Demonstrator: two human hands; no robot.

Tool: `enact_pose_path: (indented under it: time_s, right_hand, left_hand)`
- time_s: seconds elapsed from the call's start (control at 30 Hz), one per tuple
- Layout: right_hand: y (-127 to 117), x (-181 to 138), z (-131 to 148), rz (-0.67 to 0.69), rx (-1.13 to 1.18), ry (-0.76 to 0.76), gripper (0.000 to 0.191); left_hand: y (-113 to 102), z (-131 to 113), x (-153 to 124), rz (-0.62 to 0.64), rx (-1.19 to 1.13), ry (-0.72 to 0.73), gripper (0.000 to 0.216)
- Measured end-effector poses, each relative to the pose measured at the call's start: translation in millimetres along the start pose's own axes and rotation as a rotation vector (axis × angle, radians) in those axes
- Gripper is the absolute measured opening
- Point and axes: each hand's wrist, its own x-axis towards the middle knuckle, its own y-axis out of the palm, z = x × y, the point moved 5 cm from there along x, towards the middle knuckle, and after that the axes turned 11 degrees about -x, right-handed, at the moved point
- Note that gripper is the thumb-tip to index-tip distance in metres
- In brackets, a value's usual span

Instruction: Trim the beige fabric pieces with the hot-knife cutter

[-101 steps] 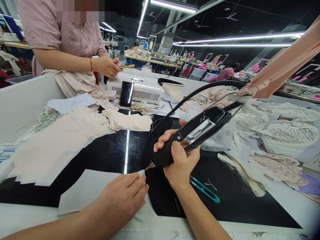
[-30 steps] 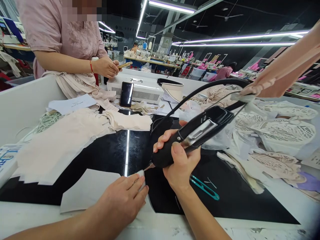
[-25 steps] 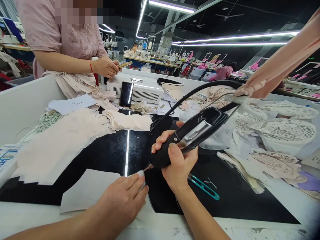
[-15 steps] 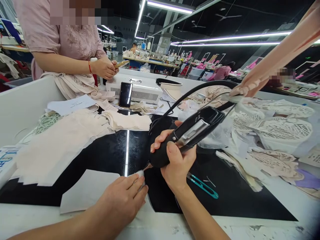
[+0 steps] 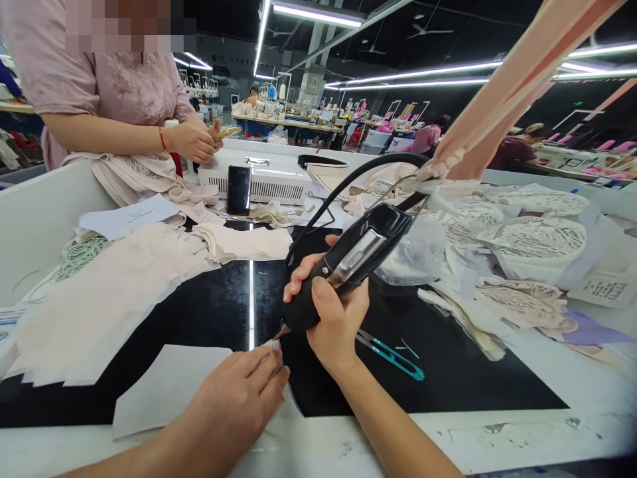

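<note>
A black hand-held electric hot knife point(image 5: 355, 255) with a metal lever along its body is gripped in my right hand point(image 5: 338, 318). Its thin copper-coloured tip point(image 5: 283, 330) points down and left, close to my left fingertips. My left hand point(image 5: 239, 392) is closed, its fingers pressed together on a small pale piece point(image 5: 273, 344) at the edge of the black board point(image 5: 209, 312). Most of that piece is hidden under the fingers. Left of this hand lies a flat off-white cut panel point(image 5: 164, 385). Teal thread snips point(image 5: 395, 358) rest on the board, right of my right wrist.
A black cord point(image 5: 343, 182) arches up from the tool to a hanging peach fabric strip point(image 5: 478, 126). Pale cut panels point(image 5: 109, 285) spread at left; lace pieces point(image 5: 532, 239) pile at right. A phone point(image 5: 239, 189) leans against a white box point(image 5: 279, 179). Across the table, a person point(image 5: 124, 99) holds something gold.
The view has swung slightly right, so the scene sits further left. My right hand with the hot knife and my left hand on the pale piece keep nearly the same places on the board.
</note>
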Motion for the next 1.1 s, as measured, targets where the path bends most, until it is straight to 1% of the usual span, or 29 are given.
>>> enact_pose_path:
  time_s: [0.07,0.2,0.27,0.43,0.57,0.8,0.93,1.0,1.1]
  right_hand:
    - [3,-1,0,0.001,0.012,0.012,0.03]
    - [7,-4,-2,0.013,0.006,0.042,0.033]
    - [7,-5,-2,0.014,0.008,0.047,0.033]
    - [7,-5,-3,0.013,-0.002,0.032,0.028]
    - [8,-5,-3,0.018,0.001,0.015,0.027]
    - [5,-2,0,0.008,-0.023,-0.002,0.027]
    - [-2,2,3,-0.007,-0.062,-0.024,0.028]
    - [-5,4,5,-0.001,-0.1,-0.018,0.029]
    - [-8,5,11,0.009,-0.17,-0.012,0.034]
  left_hand:
    - [2,1,-2,0.015,0.004,0.005,0.023]
    - [7,2,-6,0.087,0.029,0.015,0.024]
    - [8,2,-6,0.095,0.034,0.013,0.025]
    - [2,0,-1,0.05,0.027,0.006,0.026]
    - [-1,0,2,0.026,0.032,0.01,0.027]
    - [4,1,4,0.015,0.048,0.042,0.019]
    - [4,6,8,-0.033,0.03,0.039,0.018]
    - [3,11,11,-0.006,0.036,0.019,0.019]
    - [0,24,12,0.08,0.04,-0.059,0.019]
